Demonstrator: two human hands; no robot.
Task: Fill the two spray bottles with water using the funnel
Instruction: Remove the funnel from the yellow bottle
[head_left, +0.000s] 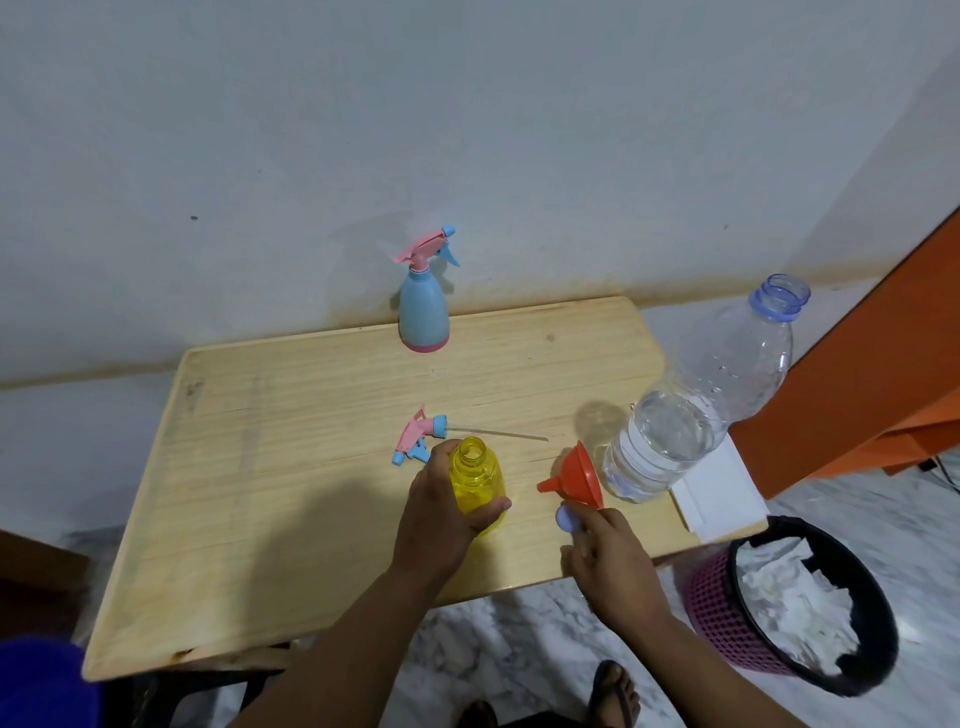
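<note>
Fingers (498, 505) of the left hand (441, 514) were wrapped tight around the yellow spray bottle (477, 480), which stood on the wooden table (291, 467) with its top off and its mouth open. The right hand (608, 556) pinched the rim of the orange funnel (579, 475) and also held a small blue cap (565, 518) against it; the funnel hung tilted just beside the yellow bottle, not yet in its neck. The pulled-off sprayer head (418, 436) with its long thin tube lay on the table just behind the yellow bottle. The big water bottle (691, 400) stood open, about half full, close to the table's right edge. The blue spray bottle (423, 306) stood far back near the wall (467, 130), its sprayer on. I think the funnel could miss the small neck, since it was tipped sideways. The cap could slip out of the busy right hand and roll off. The big bottle was tall and near the edge, so a bump from the right arm could knock it over or off, toward the bin (789, 603) on the floor. Room was wide on the left side of the table and tight on the right.
</note>
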